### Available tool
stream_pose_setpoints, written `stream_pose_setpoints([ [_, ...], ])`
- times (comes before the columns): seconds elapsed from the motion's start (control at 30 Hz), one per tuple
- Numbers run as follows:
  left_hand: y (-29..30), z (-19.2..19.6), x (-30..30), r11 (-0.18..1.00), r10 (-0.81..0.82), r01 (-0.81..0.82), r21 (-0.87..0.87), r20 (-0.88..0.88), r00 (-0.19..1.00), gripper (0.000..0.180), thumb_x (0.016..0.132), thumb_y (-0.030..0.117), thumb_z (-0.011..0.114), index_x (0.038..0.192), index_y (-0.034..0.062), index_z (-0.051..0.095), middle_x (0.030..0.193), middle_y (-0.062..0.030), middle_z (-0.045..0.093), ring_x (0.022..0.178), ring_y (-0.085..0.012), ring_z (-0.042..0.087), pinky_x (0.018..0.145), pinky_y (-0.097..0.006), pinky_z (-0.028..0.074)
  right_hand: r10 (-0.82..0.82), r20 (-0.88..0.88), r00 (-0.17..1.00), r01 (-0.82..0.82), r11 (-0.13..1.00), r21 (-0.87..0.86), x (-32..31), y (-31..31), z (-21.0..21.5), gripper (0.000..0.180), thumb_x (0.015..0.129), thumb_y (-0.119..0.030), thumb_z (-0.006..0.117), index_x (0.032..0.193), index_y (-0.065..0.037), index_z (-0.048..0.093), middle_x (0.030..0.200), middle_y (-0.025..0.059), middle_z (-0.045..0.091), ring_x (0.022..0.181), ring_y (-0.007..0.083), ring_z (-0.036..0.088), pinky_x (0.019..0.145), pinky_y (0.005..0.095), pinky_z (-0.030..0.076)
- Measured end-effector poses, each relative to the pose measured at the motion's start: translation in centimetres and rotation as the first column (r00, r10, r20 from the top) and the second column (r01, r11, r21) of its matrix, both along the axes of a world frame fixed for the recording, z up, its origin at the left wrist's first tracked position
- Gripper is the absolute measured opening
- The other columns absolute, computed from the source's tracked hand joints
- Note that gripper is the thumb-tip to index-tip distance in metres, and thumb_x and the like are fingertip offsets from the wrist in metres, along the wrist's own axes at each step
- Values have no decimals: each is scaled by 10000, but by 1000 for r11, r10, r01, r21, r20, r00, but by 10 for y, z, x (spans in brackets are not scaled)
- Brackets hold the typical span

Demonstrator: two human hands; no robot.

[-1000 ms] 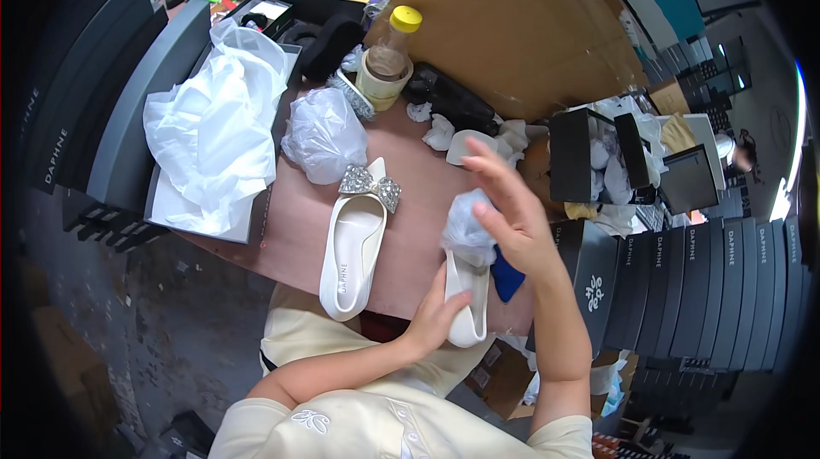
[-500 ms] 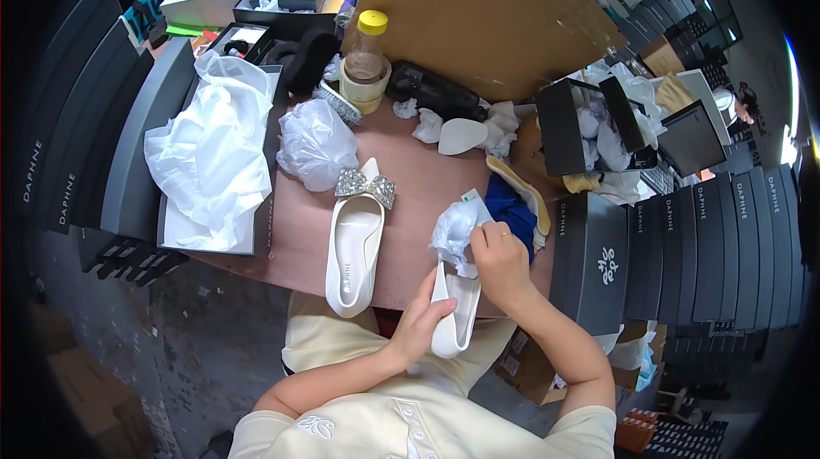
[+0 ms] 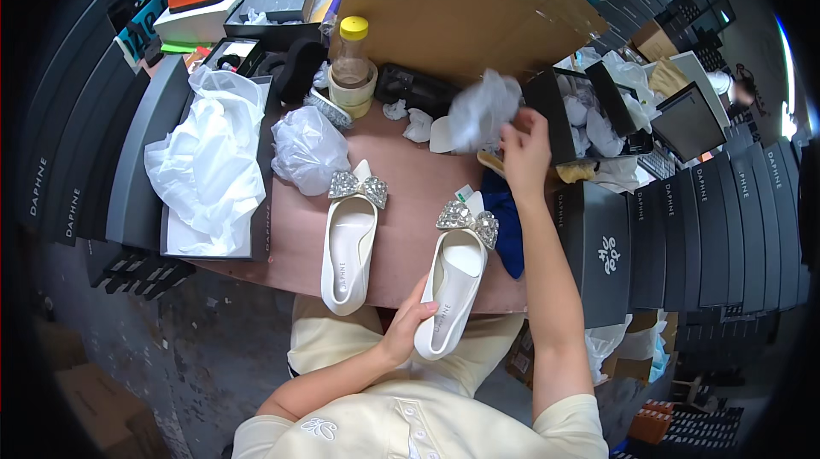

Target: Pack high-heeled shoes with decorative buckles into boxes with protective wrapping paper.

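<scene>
My left hand point(image 3: 405, 322) grips a white pointed flat shoe point(image 3: 434, 333) by its heel side, over the near edge of the table. A silver jewelled bow point(image 3: 467, 222) sits on its toe, and the inside shows bare insole. Raised over the far right of the tabletop, my right hand point(image 3: 525, 147) pinches a crumpled wad of white tissue point(image 3: 483, 113), blurred by motion. The matching white shoe point(image 3: 348, 263) stands on the table to the left, its toe pointing away from me.
An open shoebox point(image 3: 209, 173) with white paper stands at the left, beside a white wad point(image 3: 309, 150). Behind are a yellow-capped bottle point(image 3: 351, 53) and a cardboard panel point(image 3: 461, 15). A black box of crumpled paper point(image 3: 589, 113), a blue cloth point(image 3: 506, 233) and stacked shoeboxes point(image 3: 696, 237) fill the right.
My right hand has drawn the tissue wad out of the held shoe and carried it up and away, uncovering the bow and insole. My left hand still grips the shoe.
</scene>
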State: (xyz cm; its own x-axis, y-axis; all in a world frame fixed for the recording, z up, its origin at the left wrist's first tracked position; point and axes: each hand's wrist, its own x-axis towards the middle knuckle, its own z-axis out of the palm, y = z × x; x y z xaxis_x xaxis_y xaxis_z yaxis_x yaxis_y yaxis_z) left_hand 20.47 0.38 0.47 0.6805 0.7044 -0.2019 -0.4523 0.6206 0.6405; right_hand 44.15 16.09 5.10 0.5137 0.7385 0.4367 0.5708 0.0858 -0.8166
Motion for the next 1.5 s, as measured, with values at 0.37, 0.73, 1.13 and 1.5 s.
stream_pose_setpoints([
  [0.37,9,2,23,894,232,-26,448,-414,880,913,766,183,615,1426,-25,19,1360,-206,327,1259,-263,349,1034,-342,281,719,620,315,-164,685,-710,-85,-71,-1,100,638,-156,650,626,-65,612,576,116,611,537,257,635,488,349,496],
  [0.73,24,-33,27,934,323,-274,231,-211,923,850,762,179,597,1418,-22,96,1332,-178,349,1212,-243,383,1025,-329,294,268,355,896,-154,936,-316,-58,-83,69,34,728,-62,641,741,-31,643,555,118,564,453,244,545,483,302,449],
  [1.13,10,-33,34,952,285,-250,177,-209,936,847,820,210,559,1430,-8,13,1381,-168,277,1249,-250,337,1034,-326,277,345,727,593,-71,923,-379,-49,5,-36,143,769,-120,568,843,-12,626,783,161,601,703,357,569,717,435,472],
  [1.5,5,-10,41,25,618,1,1000,-16,786,859,613,243,698,1377,107,331,1076,-183,537,854,-294,555,807,-394,415,222,472,853,8,899,-437,-19,-185,15,441,874,-250,501,1251,-33,429,1239,132,498,1155,284,470,978,390,359],
])
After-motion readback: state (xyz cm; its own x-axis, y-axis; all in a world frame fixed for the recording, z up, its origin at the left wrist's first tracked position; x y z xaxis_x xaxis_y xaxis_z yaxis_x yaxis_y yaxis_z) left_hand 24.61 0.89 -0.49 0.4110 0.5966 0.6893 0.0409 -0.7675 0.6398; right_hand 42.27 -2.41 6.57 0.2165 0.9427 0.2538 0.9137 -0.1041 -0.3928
